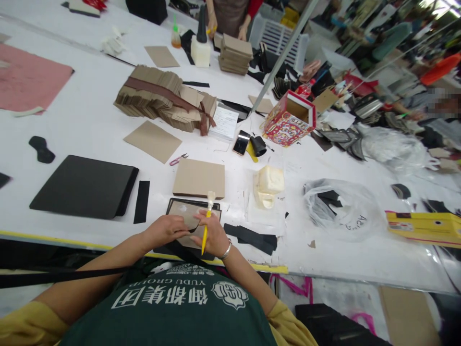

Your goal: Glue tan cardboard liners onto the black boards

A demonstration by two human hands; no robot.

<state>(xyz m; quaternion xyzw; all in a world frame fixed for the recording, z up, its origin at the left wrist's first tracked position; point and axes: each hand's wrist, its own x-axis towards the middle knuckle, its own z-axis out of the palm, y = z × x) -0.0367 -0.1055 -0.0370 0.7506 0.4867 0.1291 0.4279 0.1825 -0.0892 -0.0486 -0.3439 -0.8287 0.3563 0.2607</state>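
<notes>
My right hand (213,236) holds a yellow-handled brush (205,235), its pale, glue-coated bristles pointing away from me. The thumb and fingertips of this hand also come close to a thin dark strip (193,229) over a beige board (180,210). Fingers pressed together, my left hand (166,228) pinches at the strip's other end; the exact grip is partly hidden. Beneath the board lie black-edged pieces (216,205). Just beyond is a neat stack of beige boards (199,177). Black strips (254,238) lie right of my right hand.
A glue-caked block or container (270,180) stands to the right, near a phone (241,142) and a red patterned box (288,120). Black sheets (82,187) are stacked at left. Bundled boards (154,96) lie farther back. Across the table a co-worker's hands (243,31) show.
</notes>
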